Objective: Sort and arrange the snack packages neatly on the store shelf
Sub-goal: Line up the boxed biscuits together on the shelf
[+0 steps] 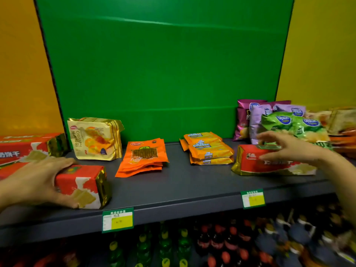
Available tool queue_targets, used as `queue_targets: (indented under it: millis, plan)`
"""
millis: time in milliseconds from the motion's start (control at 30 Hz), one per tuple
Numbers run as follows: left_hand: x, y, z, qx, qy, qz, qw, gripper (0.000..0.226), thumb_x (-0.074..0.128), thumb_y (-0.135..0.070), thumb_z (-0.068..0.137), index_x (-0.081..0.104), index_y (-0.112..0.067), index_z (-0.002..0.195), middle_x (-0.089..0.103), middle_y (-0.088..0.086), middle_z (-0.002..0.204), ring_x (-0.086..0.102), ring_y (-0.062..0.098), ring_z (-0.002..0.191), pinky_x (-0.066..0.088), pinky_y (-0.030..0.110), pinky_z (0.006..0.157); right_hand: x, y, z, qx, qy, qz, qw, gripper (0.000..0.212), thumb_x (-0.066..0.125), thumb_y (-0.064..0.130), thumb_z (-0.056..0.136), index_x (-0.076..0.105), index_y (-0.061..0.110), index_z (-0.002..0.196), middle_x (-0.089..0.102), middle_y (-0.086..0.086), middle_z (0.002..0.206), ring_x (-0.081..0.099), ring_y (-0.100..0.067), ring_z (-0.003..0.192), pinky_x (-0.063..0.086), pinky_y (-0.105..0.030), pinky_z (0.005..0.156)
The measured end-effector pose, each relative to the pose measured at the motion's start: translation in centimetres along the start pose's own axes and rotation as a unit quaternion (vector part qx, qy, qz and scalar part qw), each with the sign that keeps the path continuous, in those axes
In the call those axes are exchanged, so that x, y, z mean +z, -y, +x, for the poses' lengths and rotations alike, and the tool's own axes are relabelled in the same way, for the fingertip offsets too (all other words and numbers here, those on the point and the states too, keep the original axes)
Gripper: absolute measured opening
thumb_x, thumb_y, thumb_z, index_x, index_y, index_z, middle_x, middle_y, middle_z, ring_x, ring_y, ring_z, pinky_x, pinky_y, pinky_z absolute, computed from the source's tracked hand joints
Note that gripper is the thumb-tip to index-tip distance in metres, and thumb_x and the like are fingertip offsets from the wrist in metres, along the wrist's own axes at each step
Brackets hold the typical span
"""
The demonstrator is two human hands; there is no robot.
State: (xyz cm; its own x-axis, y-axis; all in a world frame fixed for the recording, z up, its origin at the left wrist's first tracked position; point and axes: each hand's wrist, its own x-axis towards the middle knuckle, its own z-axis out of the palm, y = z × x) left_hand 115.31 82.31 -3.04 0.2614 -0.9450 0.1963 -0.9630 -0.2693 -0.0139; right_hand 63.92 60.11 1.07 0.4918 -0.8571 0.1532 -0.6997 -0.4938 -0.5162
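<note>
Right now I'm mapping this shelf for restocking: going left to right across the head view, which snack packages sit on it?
Red biscuit pack under the left hand → yellow croissant bag → orange pouches → yellow cheese cracker stack → red biscuit pack by the right hand.

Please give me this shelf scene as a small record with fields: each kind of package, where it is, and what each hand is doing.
shelf: grey shelf, two price tags on its front edge
left hand: left hand grips red biscuit box at shelf front
right hand: right hand open, over red biscuit pack
croissant bag: croissant bag upright, left rear
orange pouches: orange pouches stacked flat, centre
cheese crackers: cheese crackers stacked, right of centre
chip bags: chip bags, purple and green, right rear
</note>
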Motion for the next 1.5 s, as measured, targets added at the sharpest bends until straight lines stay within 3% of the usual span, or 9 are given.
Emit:
queue_targets:
  millis: [233, 333, 433, 633, 833, 967, 1167, 1367, 1500]
  plan:
    - [-0.2, -0.6, -1.3, 0.012, -0.069, 0.026, 0.997, 0.123, 0.058, -0.092, 0.022, 0.057, -0.018, 0.12, 0.065, 0.004, 0.108, 0.058, 0.02, 0.092, 0.05, 0.04, 0.084, -0.3, -4.2, 1.5, 0.025, -0.009, -0.277, 0.96, 0.088, 0.078, 0.044, 0.065, 0.038, 0.013, 0.137, 0.046, -0.01, 0.133, 0.045, -0.024, 0.118, 0.034, -0.028, 0.096]
    - [-0.5, -1.7, -2.8, 0.009, -0.107, 0.026, 0.994, 0.113, 0.053, -0.093, 0.033, 0.063, -0.013, 0.111, 0.069, 0.007, 0.101, 0.063, 0.027, 0.088, 0.052, 0.041, 0.076, -0.7, -3.2, 1.4, 0.006, 0.018, -0.228, 0.973, 0.098, 0.076, 0.068, 0.044, 0.047, 0.02, 0.124, 0.05, -0.005, 0.112, 0.048, -0.018, 0.1, 0.038, -0.027, 0.087]
    - [-0.8, -2.5, -4.8, 0.003, -0.147, 0.035, 0.988, 0.109, 0.048, -0.092, 0.043, 0.064, -0.01, 0.113, 0.069, 0.014, 0.111, 0.066, 0.033, 0.099, 0.052, 0.046, 0.082, -1.3, -3.8, 2.0, -0.037, 0.015, -0.198, 0.979, 0.112, 0.047, 0.097, 0.019, 0.052, 0.033, 0.111, 0.059, -0.001, 0.104, 0.056, -0.015, 0.092, 0.042, -0.027, 0.082]
    - [-3.9, -1.8, -10.1, -0.046, -0.261, 0.026, 0.964, 0.106, 0.051, -0.088, 0.049, 0.059, -0.01, 0.12, 0.064, 0.008, 0.104, 0.065, 0.029, 0.089, 0.055, 0.045, 0.072, 0.1, 3.4, 2.8, -0.154, -0.021, -0.104, 0.982, 0.068, 0.054, 0.092, 0.027, 0.04, 0.077, 0.092, 0.061, 0.017, 0.096, 0.063, -0.002, 0.077, 0.041, -0.013, 0.064]
    - [-6.2, 1.9, -14.7, -0.085, -0.244, 0.105, 0.96, 0.102, 0.048, -0.085, 0.051, 0.06, -0.009, 0.118, 0.065, 0.007, 0.096, 0.066, 0.029, 0.078, 0.054, 0.039, 0.059, 5.3, 15.7, 2.3, -0.259, -0.011, -0.113, 0.959, 0.082, 0.049, 0.093, 0.032, 0.052, 0.047, 0.1, 0.056, 0.018, 0.095, 0.06, -0.001, 0.084, 0.039, -0.007, 0.068]
    - [-6.3, 6.2, -16.3, -0.089, -0.236, 0.126, 0.959, 0.101, 0.049, -0.084, 0.053, 0.056, -0.013, 0.124, 0.064, 0.006, 0.094, 0.065, 0.027, 0.075, 0.053, 0.038, 0.056, 9.7, 21.6, 2.6, -0.307, -0.018, -0.111, 0.945, 0.096, 0.045, 0.094, 0.04, 0.06, 0.03, 0.111, 0.053, 0.019, 0.095, 0.059, -0.008, 0.085, 0.045, -0.023, 0.077]
    - [-7.0, 14.2, -16.1, -0.075, -0.215, 0.147, 0.962, 0.101, 0.046, -0.083, 0.057, 0.049, -0.016, 0.132, 0.065, 0.005, 0.105, 0.067, 0.028, 0.084, 0.054, 0.037, 0.059, 17.2, 30.3, 2.6, -0.355, -0.041, -0.096, 0.929, 0.098, 0.044, 0.093, 0.046, 0.058, 0.026, 0.117, 0.05, 0.014, 0.096, 0.058, -0.011, 0.087, 0.05, -0.033, 0.08]
    - [-7.0, 19.4, -11.4, 0.0, -0.168, 0.195, 0.966, 0.098, 0.043, -0.081, 0.058, 0.058, -0.008, 0.122, 0.063, 0.008, 0.087, 0.066, 0.027, 0.071, 0.047, 0.03, 0.054, 23.0, 37.4, 1.9, -0.375, -0.029, -0.107, 0.92, 0.091, 0.044, 0.089, 0.053, 0.053, 0.031, 0.122, 0.047, 0.014, 0.104, 0.057, -0.011, 0.093, 0.053, -0.036, 0.081]
    - [-5.7, 21.0, -6.8, 0.019, -0.161, 0.177, 0.971, 0.1, 0.059, -0.073, 0.061, 0.041, -0.012, 0.138, 0.057, 0.01, 0.112, 0.059, 0.03, 0.101, 0.042, 0.034, 0.078, 25.8, 41.1, 2.9, -0.401, -0.005, -0.151, 0.903, 0.082, 0.052, 0.078, 0.06, 0.044, 0.037, 0.131, 0.045, 0.015, 0.111, 0.05, -0.003, 0.093, 0.045, -0.023, 0.076]
